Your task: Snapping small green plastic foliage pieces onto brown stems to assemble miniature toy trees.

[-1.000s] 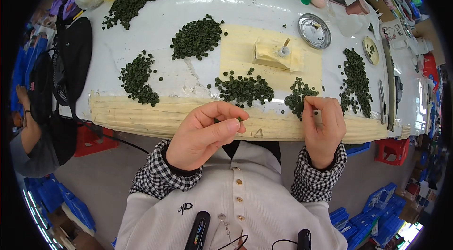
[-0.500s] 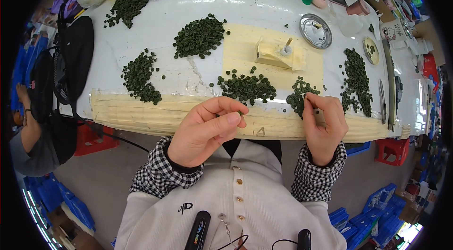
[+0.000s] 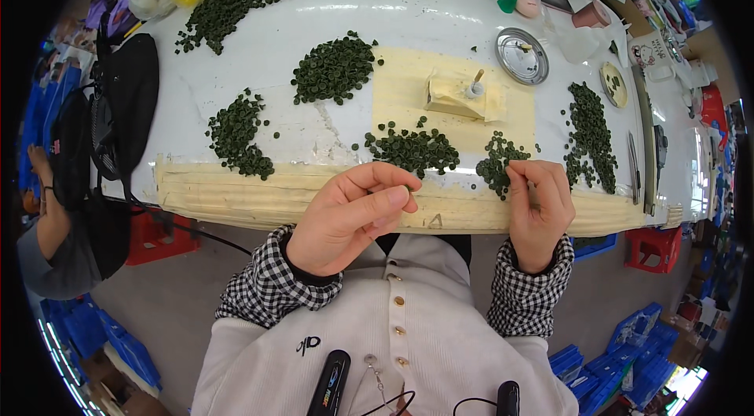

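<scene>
My left hand [image 3: 349, 216] is held above the padded front edge of the table, thumb and forefinger pinched on a small dark green piece that shows only as a sliver at the fingertips. Just past it lies a heap of small round dark green pieces [image 3: 412, 150]. My right hand [image 3: 542, 208] is closed too, its thumb and forefinger tips meeting at the edge of a smaller pile of flatter green discs [image 3: 495, 164]. Whatever those fingertips hold, if anything, is hidden. Beyond the piles stands a small tape-covered block [image 3: 455, 98] with a short upright peg.
More green heaps lie at the left [image 3: 238, 137], centre back [image 3: 334, 68] and right [image 3: 591, 137]. A round metal lid [image 3: 521, 56] and tweezers [image 3: 633, 167] are to the right. A black bag [image 3: 129, 109] hangs at the left edge, near another person's arm [image 3: 51, 204].
My left hand has shifted slightly right, still pinching. My right hand stays at the disc pile, its fingers barely moved. The whole view has shifted a little.
</scene>
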{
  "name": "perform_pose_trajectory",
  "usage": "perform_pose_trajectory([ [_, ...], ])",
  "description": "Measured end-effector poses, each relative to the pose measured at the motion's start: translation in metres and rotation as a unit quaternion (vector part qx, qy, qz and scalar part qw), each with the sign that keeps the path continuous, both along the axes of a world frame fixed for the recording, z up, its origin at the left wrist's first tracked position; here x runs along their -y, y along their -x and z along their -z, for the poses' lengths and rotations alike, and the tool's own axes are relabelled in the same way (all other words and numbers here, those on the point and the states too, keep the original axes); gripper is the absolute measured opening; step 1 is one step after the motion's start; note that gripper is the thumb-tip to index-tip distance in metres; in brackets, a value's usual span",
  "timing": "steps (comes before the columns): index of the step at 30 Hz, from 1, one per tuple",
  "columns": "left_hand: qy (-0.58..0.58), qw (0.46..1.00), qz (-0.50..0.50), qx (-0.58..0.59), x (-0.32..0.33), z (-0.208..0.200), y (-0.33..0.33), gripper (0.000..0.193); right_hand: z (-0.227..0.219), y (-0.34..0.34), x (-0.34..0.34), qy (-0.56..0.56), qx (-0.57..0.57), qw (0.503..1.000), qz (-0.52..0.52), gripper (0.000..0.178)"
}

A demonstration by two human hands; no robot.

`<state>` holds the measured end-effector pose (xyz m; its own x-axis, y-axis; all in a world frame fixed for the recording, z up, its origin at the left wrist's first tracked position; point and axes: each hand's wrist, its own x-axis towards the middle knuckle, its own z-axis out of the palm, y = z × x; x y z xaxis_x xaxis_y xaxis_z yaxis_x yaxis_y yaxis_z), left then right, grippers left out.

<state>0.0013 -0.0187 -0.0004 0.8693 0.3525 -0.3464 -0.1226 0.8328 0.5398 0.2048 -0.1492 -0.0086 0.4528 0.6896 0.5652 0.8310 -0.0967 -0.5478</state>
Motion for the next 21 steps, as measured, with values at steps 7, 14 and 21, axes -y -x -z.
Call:
perform_pose_trajectory([
  [7,0.008,1.000,-0.010,0.015,-0.0013,0.0030,-0.0003,0.016,-0.0006,0.0029,-0.0034,-0.012,0.000,1.000,0.002,0.021],
  [14,0.004,0.999,-0.007,0.038,-0.0011,0.0068,-0.0040,0.019,0.0019,0.0000,0.0031,-0.022,0.012,1.000,-0.018,0.021],
  [21,-0.001,0.999,-0.021,0.030,0.0010,0.0069,-0.0047,0.018,0.0028,0.0015,-0.0009,-0.026,-0.002,1.000,-0.002,0.022],
])
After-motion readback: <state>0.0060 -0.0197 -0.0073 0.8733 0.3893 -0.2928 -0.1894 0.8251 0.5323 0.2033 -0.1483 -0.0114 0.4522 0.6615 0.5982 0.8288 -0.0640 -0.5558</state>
